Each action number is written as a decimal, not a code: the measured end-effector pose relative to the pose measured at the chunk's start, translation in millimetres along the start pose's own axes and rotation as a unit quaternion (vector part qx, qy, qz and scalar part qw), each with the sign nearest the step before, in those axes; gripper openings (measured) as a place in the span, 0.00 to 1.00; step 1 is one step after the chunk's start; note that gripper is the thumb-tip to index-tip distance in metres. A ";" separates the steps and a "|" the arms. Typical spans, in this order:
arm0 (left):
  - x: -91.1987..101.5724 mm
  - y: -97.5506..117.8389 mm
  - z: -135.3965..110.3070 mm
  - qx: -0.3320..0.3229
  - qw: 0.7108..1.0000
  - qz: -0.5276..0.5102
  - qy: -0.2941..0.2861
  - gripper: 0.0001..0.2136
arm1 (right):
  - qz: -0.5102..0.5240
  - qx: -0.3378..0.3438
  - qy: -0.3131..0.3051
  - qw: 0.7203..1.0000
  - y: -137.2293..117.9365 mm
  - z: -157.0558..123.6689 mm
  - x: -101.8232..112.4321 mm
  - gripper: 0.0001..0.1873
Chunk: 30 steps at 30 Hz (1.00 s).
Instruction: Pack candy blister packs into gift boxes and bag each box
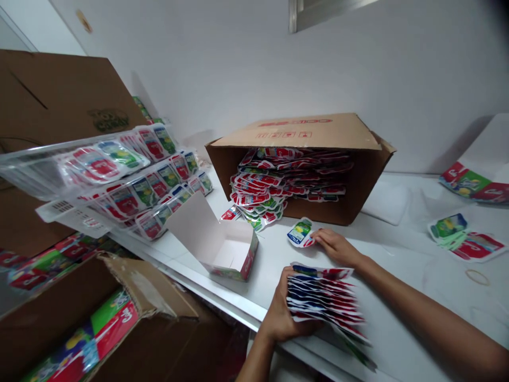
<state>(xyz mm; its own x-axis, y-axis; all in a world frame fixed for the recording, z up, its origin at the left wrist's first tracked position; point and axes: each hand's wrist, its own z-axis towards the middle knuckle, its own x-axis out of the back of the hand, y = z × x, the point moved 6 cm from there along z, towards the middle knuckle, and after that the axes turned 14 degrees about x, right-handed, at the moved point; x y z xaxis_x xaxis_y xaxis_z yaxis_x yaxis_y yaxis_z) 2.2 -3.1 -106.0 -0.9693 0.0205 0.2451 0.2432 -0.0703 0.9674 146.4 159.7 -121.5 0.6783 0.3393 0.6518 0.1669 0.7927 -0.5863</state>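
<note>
A: What does the left hand (pixel 280 318) have, low in the middle of the frame?

B: A thick stack of printed packets (pixel 324 300), red, white and blue at the edges. The fingers are curled shut around its near end, and the stack fans out toward the lower right over the white table (pixel 401 329).

A: And the right hand (pixel 336 246)?

B: Just above the stack, fingers loosely spread and flat. The fingertips touch a single packet (pixel 300 232) lying on the table; I cannot tell whether they pinch it or only press it.

A: What sits behind that?

B: A cardboard box on its side (pixel 302 135), centre of the frame, its open mouth facing the hands and spilling a pile of the same packets (pixel 274 185). Left of the hands stands a small open carton (pixel 222 246), white inside.

A: The left edge?

B: Clear plastic trays (pixel 35 170) holding rows of packets, in front of a large brown box (pixel 51 90). In the lower left another open cardboard box (pixel 131 289) shows colourful cartons inside.

A: The right side?

B: A few loose packets (pixel 465 236) lie on the table, with a rubber band (pixel 477 276) near them.
</note>
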 end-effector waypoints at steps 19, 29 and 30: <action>-5.3 -18.4 2.4 0.093 0.989 -0.113 0.018 0.38 | 0.461 -0.130 0.059 0.876 -84.9 -100.8 -15.6 0.59; -8.4 -8.4 -2.5 0.045 0.990 -0.121 -0.062 0.63 | 0.193 -0.122 0.062 0.972 -86.4 -111.0 -22.7 0.62; -8.0 -7.3 -3.5 0.040 0.994 -0.083 -0.066 0.62 | 0.197 -0.115 0.059 0.972 -85.5 -108.9 -21.8 0.61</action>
<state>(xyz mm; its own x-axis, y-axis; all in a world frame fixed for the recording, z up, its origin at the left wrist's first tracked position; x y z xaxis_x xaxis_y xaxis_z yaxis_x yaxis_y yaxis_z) 8.0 -6.3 -115.3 -0.9842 0.1560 0.0831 0.0880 0.0244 0.9958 195.3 29.3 -137.9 0.7976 0.5220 0.3022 0.0236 0.4736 -0.8804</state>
